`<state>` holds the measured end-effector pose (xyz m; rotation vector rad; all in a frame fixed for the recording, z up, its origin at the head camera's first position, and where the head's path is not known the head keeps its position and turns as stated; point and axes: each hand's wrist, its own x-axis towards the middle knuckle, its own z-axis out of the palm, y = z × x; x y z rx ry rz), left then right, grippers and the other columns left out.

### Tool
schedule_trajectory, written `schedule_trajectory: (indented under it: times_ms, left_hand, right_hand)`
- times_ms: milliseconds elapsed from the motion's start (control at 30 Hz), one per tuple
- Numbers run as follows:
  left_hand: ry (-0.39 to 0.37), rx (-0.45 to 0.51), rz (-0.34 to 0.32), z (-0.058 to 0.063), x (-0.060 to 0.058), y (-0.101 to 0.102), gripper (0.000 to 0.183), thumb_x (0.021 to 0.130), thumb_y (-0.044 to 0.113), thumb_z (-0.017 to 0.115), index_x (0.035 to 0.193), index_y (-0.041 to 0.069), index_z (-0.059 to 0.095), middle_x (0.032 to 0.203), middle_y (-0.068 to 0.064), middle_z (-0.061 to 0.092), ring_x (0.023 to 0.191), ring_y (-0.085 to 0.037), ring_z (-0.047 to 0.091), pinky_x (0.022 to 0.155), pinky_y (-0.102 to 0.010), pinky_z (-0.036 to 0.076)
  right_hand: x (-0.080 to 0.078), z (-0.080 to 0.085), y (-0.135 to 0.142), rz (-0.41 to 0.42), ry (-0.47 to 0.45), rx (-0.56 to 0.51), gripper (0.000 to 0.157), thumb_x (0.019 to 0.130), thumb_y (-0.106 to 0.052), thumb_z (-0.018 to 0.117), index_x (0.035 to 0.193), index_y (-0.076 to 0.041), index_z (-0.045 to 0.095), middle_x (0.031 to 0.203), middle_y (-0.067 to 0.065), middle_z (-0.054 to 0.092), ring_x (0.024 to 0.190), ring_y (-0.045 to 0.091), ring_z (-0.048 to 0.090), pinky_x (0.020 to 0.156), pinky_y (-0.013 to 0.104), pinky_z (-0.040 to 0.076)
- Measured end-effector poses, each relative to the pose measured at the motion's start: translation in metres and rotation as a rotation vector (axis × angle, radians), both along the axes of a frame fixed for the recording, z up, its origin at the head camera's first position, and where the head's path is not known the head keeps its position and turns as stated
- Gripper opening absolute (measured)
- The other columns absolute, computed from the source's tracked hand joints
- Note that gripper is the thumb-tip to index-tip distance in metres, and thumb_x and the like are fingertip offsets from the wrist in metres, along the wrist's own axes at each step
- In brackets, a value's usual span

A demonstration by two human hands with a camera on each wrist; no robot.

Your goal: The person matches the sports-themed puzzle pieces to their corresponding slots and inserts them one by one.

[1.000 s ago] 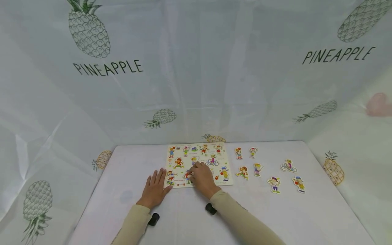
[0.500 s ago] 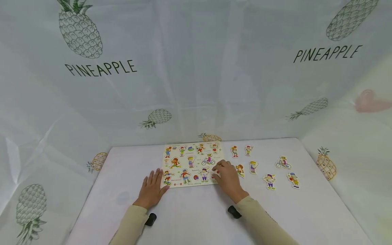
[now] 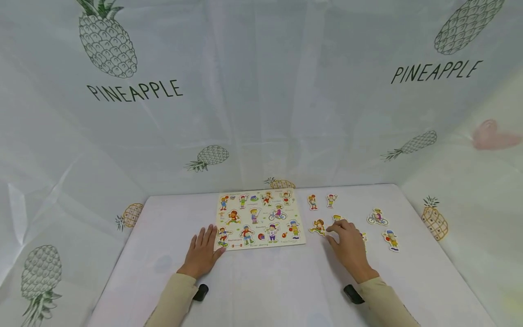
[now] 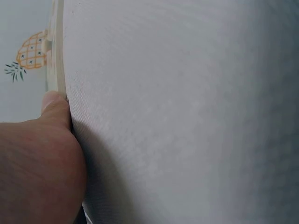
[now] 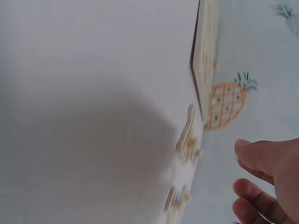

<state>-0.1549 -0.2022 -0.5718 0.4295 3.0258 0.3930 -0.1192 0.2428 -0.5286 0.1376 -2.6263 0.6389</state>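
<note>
In the head view, a cream wooden puzzle board (image 3: 245, 229) printed with children playing sports lies toward the back of the table. My left hand (image 3: 200, 254) rests flat at its left edge, fingers straight; the left wrist view shows the thumb (image 4: 56, 109) against the board's side. My right hand (image 3: 349, 247) is over the loose figure pieces with nothing in its grasp, its fingers slightly bent and apart from the thumb. Beside its fingertips lies a running-child piece (image 3: 318, 227). The hand partly covers a child-figure piece (image 3: 337, 218) and another piece (image 3: 365, 236).
Right of the board are a basketball-player piece (image 3: 312, 202), a child piece with a raised arm (image 3: 331, 200), a cyclist piece (image 3: 377, 217) and a child-with-ball piece (image 3: 391, 240). A white sheet with pineapple prints (image 3: 212, 155) rises behind the table.
My right hand has moved right, from over the board to the loose pieces, uncovering the board's lower right figures. The left hand stays at the board's edge. The head view has shifted slightly.
</note>
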Motion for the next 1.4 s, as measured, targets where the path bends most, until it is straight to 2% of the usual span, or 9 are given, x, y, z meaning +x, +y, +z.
schedule_trajectory:
  times_ms: [267, 500, 633, 767, 1033, 1267, 1400]
  left_hand:
    - [-0.063, 0.03, 0.018, 0.017, 0.003, 0.004, 0.078, 0.107, 0.037, 0.061, 0.163, -0.008, 0.028, 0.171, -0.028, 0.024, 0.158, -0.052, 0.019, 0.126, -0.068, 0.015]
    - [-0.031, -0.001, 0.008, 0.007, 0.002, 0.002, 0.08, 0.107, 0.04, 0.058, 0.163, -0.007, 0.027, 0.171, -0.028, 0.024, 0.158, -0.052, 0.019, 0.126, -0.068, 0.017]
    - [-0.029, 0.01, 0.008, 0.007, 0.002, 0.001, 0.079, 0.107, 0.04, 0.058, 0.163, -0.007, 0.028, 0.171, -0.028, 0.025, 0.157, -0.052, 0.02, 0.126, -0.069, 0.017]
    - [-0.052, 0.032, 0.02, 0.013, 0.002, 0.003, 0.078, 0.107, 0.037, 0.061, 0.162, -0.008, 0.028, 0.17, -0.029, 0.025, 0.157, -0.052, 0.019, 0.126, -0.069, 0.015]
    - [-0.075, -0.005, 0.033, 0.02, 0.004, 0.006, 0.077, 0.108, 0.036, 0.06, 0.163, -0.007, 0.027, 0.171, -0.028, 0.024, 0.158, -0.052, 0.019, 0.126, -0.068, 0.016]
    - [-0.068, 0.006, 0.03, 0.022, 0.006, 0.006, 0.077, 0.108, 0.036, 0.061, 0.162, -0.008, 0.029, 0.171, -0.028, 0.025, 0.157, -0.052, 0.02, 0.126, -0.068, 0.017]
    - [-0.053, 0.025, 0.022, 0.019, 0.006, 0.005, 0.078, 0.107, 0.037, 0.062, 0.162, -0.008, 0.03, 0.17, -0.029, 0.026, 0.157, -0.053, 0.02, 0.126, -0.068, 0.016]
  right_hand:
    - [0.013, -0.004, 0.045, -0.074, -0.014, 0.044, 0.024, 0.075, 0.003, 0.09, 0.095, 0.0, 0.078, 0.101, 0.019, 0.07, 0.088, 0.041, 0.063, 0.072, 0.056, 0.051]
    - [0.023, -0.012, 0.069, -0.121, -0.089, 0.092, 0.025, 0.079, 0.0, 0.088, 0.101, 0.005, 0.077, 0.101, 0.024, 0.07, 0.088, 0.043, 0.063, 0.072, 0.057, 0.052]
    - [0.025, -0.014, 0.075, -0.12, -0.1, 0.093, 0.024, 0.078, 0.001, 0.088, 0.099, 0.005, 0.078, 0.1, 0.023, 0.07, 0.087, 0.043, 0.063, 0.072, 0.057, 0.052]
    - [0.025, -0.014, 0.077, -0.116, -0.113, 0.095, 0.021, 0.077, 0.0, 0.089, 0.095, 0.003, 0.078, 0.098, 0.022, 0.07, 0.087, 0.042, 0.062, 0.072, 0.058, 0.051]
    - [0.021, -0.017, 0.079, -0.114, -0.108, 0.103, 0.016, 0.079, 0.002, 0.088, 0.091, 0.003, 0.077, 0.096, 0.023, 0.07, 0.086, 0.043, 0.062, 0.075, 0.06, 0.051]
    - [0.016, -0.014, 0.078, -0.126, -0.2, 0.104, 0.013, 0.084, 0.001, 0.085, 0.094, 0.003, 0.076, 0.1, 0.023, 0.07, 0.089, 0.042, 0.061, 0.074, 0.057, 0.048]
    - [0.014, -0.013, 0.076, -0.131, -0.225, 0.104, 0.013, 0.084, 0.002, 0.084, 0.094, 0.002, 0.076, 0.1, 0.024, 0.07, 0.09, 0.043, 0.061, 0.073, 0.056, 0.047]
